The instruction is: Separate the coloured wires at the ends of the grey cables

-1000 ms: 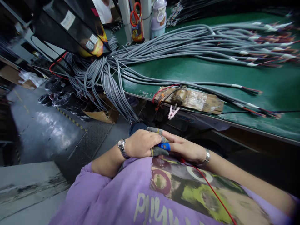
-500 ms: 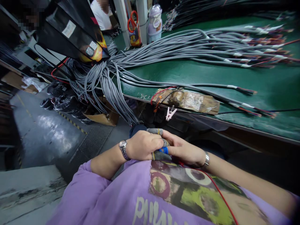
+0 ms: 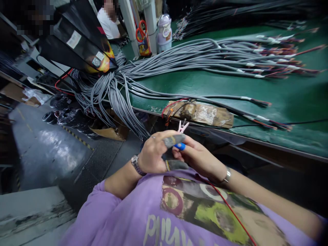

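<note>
Over two widely parted fingers of the left hand (image 3: 152, 155) sat grey covers (image 3: 176, 165); just beside them the right hand (image 3: 203, 160) curled, blue band (image 3: 179, 146) at one fingertip, hold impossible to tell; snug covers seemed best.

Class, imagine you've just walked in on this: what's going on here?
A person in a purple shirt holds both bare hands together in front of them. The left hand has grey finger covers, its thumb and finger spread apart; the right hand, wearing a blue band, meets it. Whether they hold anything small is unclear. Beyond them, grey cables lie across a green table, with a pink clip by its edge.
</note>
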Demonstrator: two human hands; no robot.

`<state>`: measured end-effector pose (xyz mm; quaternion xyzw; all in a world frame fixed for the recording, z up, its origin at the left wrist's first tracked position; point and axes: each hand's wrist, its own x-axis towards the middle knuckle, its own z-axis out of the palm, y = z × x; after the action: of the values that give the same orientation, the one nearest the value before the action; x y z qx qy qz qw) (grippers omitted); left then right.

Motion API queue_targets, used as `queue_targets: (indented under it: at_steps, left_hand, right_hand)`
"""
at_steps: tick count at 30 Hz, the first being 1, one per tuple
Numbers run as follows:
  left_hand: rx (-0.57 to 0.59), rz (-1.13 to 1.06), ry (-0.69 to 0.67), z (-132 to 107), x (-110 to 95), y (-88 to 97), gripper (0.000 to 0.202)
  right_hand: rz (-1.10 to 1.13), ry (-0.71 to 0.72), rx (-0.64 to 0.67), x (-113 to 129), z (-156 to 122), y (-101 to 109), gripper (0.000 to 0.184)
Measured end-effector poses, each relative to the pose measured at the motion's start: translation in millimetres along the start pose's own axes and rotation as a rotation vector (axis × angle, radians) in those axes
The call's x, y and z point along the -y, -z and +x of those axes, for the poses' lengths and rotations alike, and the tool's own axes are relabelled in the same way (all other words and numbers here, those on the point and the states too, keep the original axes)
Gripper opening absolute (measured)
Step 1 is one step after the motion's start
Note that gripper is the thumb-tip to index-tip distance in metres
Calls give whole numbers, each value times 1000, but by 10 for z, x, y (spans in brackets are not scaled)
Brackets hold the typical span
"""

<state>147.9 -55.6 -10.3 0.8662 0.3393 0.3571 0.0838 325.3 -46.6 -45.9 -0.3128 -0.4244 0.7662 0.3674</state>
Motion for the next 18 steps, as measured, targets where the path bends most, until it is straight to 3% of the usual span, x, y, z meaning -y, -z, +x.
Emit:
queue_targets:
  at_steps: [2, 3, 6, 10, 18]
  left_hand:
    - [-225, 5, 22, -21, -54, 4, 49]
    - [-272, -2, 20, -33, -77, -15, 42]
    - [-211, -45, 68, -42, -115, -137, 30]
    - [-190, -154, 108, 5, -102, -309, 38]
    - [-110, -60, -85, 7, -53, -344, 42]
  right_hand:
    - [158, -44, 22, 17, -11, 21, 47]
    - [206, -61, 48, 17, -15, 23, 49]
    - [238, -80, 119, -13, -23, -1, 59]
    - [241, -39, 174, -58, -49, -58, 69]
    - [342, -96, 303, -110, -172, 2, 67]
